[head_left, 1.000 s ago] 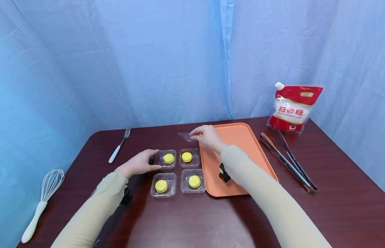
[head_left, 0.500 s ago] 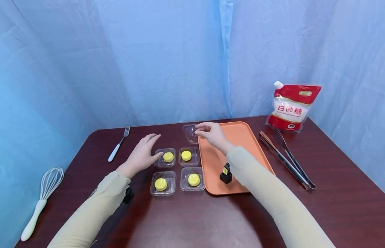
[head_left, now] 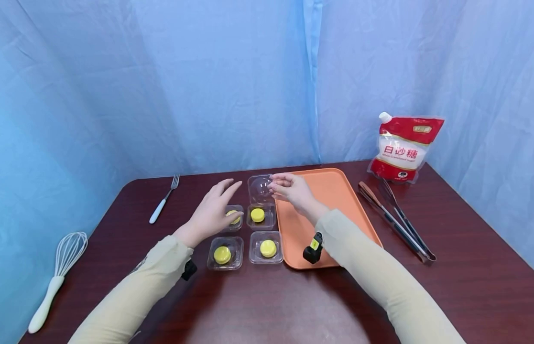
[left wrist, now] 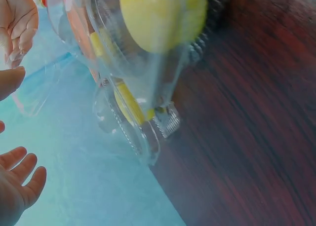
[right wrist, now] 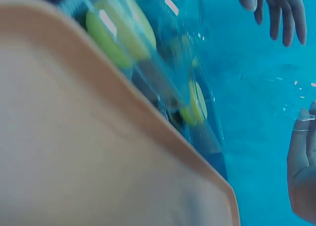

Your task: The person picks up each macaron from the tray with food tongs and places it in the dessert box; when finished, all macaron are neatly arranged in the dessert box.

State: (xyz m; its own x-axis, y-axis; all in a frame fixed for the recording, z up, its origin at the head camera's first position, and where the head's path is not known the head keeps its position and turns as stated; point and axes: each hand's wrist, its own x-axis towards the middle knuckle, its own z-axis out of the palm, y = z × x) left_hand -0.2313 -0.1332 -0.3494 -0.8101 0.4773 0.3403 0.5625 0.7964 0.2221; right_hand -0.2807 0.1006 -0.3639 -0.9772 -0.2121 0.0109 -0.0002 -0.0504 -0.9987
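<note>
My right hand (head_left: 294,192) pinches the edge of a clear plastic lid (head_left: 256,187), held up behind the clear boxes. Left of it, my left hand (head_left: 208,210) hovers with fingers spread and nothing in them, partly covering the far-left box (head_left: 237,226). The far-right box (head_left: 272,222), near-left box (head_left: 238,262) and near-right box (head_left: 254,258) stand around it, lidless. Each box contains one round, smooth yellow piece (head_left: 268,248). In the left wrist view, the lid shows faintly near the right hand (left wrist: 19,26).
An orange tray (head_left: 331,191) lies right of the boxes, under my right forearm. Farther right are tongs (head_left: 396,224) and a red-and-white sugar pouch (head_left: 402,150). A fork (head_left: 163,200) and a whisk (head_left: 58,282) lie on the left. A blue curtain (head_left: 232,86) hangs behind the table.
My left hand has left the side of the far-left box, rising and moving right toward the lid. The lid in my right hand has turned from nearly edge-on to face the head camera.
</note>
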